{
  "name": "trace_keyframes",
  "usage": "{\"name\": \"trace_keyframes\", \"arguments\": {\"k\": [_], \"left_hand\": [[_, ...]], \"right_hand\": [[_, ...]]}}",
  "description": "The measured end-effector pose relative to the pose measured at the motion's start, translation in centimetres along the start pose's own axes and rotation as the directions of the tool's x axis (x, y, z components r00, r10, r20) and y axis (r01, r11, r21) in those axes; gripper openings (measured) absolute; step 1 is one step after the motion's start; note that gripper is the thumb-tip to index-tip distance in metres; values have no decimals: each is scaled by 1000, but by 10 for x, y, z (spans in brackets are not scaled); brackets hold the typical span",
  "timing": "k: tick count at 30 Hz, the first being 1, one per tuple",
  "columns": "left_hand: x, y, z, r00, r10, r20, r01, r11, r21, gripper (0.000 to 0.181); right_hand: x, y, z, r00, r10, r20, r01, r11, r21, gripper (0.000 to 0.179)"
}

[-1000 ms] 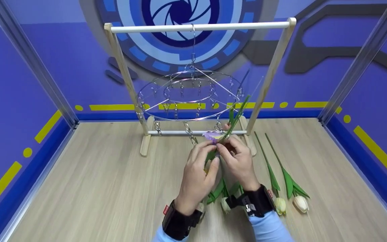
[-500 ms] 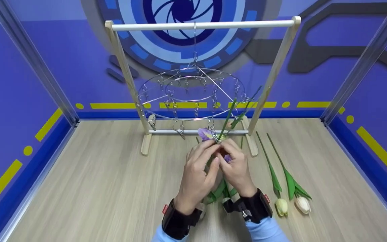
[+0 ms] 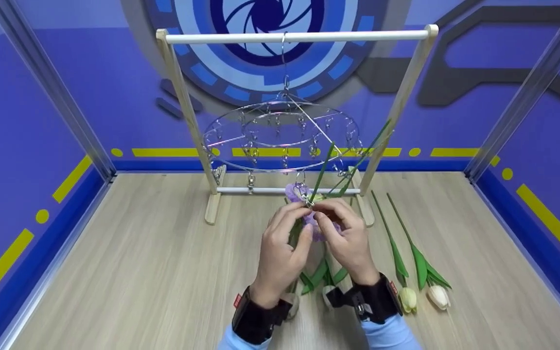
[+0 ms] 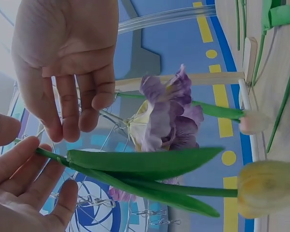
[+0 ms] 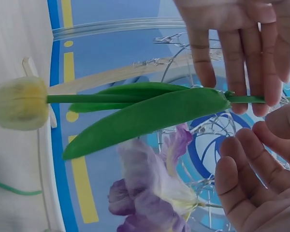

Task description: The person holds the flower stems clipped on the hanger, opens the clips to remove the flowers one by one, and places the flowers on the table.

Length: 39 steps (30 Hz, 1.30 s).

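Observation:
My left hand pinches the stem of a pale yellow tulip, which hangs head down with its green leaves below the fingers. Thumb and index finger of my right hand meet at a small metal clip beside the stem's upper part; the exact grip is partly hidden by fingertips. The clip dangles from the front of a round wire hanger. Right behind the hands hangs a purple ruffled flower. A pale pink tulip also hangs head down beyond it.
A wooden stand carries the hanger on its top bar. Several other clips hang around the rings. On the table at right lie a yellowish tulip and a white tulip. More tulips lie under my wrists, partly covered.
The clip has shifted left toward my left fingertips, and the hanger has turned a little. The tulip's stem now stands closer to upright. My left hand has stayed nearly in place.

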<state>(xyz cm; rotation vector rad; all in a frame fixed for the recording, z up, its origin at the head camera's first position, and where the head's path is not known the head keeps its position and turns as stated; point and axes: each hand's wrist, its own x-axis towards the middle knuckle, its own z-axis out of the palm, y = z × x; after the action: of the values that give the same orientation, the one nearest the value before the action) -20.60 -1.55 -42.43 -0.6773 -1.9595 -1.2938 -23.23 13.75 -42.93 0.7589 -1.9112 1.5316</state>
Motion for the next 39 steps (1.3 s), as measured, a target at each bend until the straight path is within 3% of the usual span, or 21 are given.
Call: {"name": "trace_keyframes", "arguments": {"k": [6,13,25,31,39], "left_hand": [[1,0,0,998,-31,-56,27,997,-72,19],[3,0,-4,993,-88,-74,79,990,-121,30],[5,1,-5,994,-79,-74,69,990,-125,51],[3,1,-6,995,-79,-68,71,992,-106,54],[6,-1,-7,995,-81,-55,75,992,-105,54]], "right_hand": [[2,-5,0,999,30,19,-31,996,88,26],[21,-10,2,996,70,54,-76,989,130,24],[49,-17,7,965,216,151,-238,959,151,21],[58,-15,6,936,292,196,-327,928,178,18],[65,-14,3,921,286,266,-353,900,256,18]]}}
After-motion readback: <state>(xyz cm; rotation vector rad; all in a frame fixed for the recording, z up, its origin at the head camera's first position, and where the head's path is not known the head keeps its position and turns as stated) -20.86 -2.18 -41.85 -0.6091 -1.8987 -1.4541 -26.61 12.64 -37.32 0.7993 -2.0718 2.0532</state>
